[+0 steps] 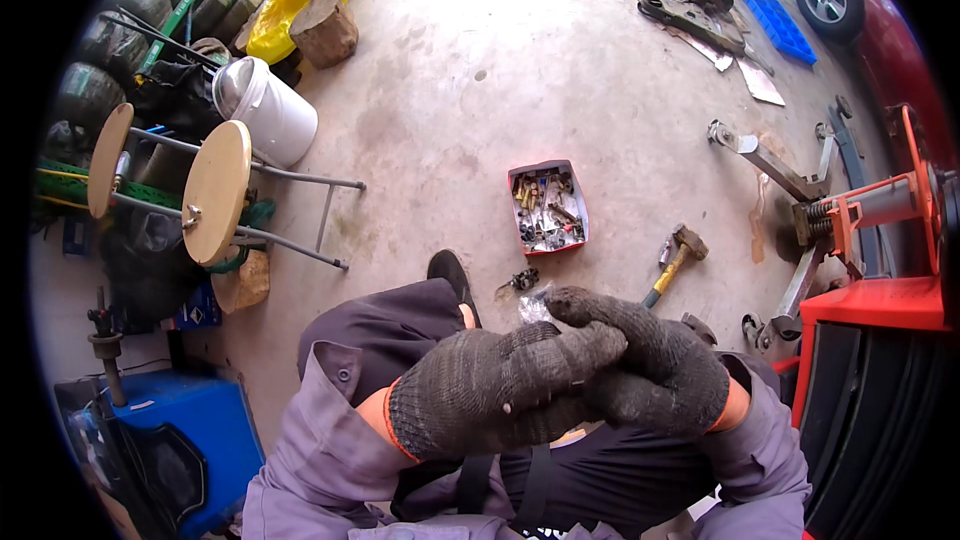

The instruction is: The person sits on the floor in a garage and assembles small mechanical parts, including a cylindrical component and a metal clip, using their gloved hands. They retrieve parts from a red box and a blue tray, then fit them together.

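Both my hands wear dark knit gloves with orange cuff edges and meet above my lap. My left hand (490, 385) is closed, its fingers pressed against the other glove. My right hand (660, 365) is closed too, folded around the left fingers. Anything between the palms is hidden. Just beyond the gloves a clear plastic bag (534, 308) lies on the floor, with a small dark metal part (522, 280) near it. Farther ahead stands an open red-edged box (581, 222) full of small metal parts. To its right lies a hammer (672, 268) with a yellow and dark handle.
At left are a folding stool (218, 192), a white bucket (275, 120), a wood log (325, 32) and a blue case (190, 440). On the right stand an orange-and-grey wheeled lifting frame (800, 200), a red cabinet (880, 305) and a dark red car (900, 50).
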The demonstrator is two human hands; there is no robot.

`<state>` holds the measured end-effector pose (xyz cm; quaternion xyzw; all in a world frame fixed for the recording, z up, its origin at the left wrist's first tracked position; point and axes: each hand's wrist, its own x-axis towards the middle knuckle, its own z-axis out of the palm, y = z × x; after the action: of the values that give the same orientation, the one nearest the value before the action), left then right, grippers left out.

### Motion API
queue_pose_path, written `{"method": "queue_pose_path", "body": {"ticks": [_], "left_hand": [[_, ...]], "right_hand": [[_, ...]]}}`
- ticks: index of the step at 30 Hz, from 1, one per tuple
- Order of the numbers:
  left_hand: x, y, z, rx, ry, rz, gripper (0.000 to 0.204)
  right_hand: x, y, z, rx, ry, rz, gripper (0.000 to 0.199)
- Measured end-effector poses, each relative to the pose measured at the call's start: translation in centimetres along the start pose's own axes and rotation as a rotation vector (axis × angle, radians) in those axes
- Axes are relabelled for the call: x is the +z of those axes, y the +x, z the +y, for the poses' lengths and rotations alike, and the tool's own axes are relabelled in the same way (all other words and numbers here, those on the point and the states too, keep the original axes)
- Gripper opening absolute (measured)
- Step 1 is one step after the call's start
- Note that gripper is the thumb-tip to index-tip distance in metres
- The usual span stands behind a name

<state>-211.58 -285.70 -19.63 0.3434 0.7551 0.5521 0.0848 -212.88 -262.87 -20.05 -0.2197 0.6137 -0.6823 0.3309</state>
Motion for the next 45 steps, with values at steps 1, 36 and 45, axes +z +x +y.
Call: {"method": "queue_pose_path", "body": {"ticks": [1, 36, 45], "left_hand": [[0.0, -0.2, 0.1, -0.005, -0.003, -0.013, 0.053], [0.1, -0.2, -0.1, -0.063, -0.404, -0.121, 0.053], [0.7, -0.1, 0.8, -0.021, -0.313, -0.121, 0.052]], "right_hand": [[0.0, 0.1, -0.2, -0.030, -0.057, -0.026, 0.067], [0.2, 1.3, -1.0, 0.258, 0.400, -0.073, 0.090], [-1.2, 0.7, 1.3, -0.082, 0.036, -0.207, 0.076]]}}
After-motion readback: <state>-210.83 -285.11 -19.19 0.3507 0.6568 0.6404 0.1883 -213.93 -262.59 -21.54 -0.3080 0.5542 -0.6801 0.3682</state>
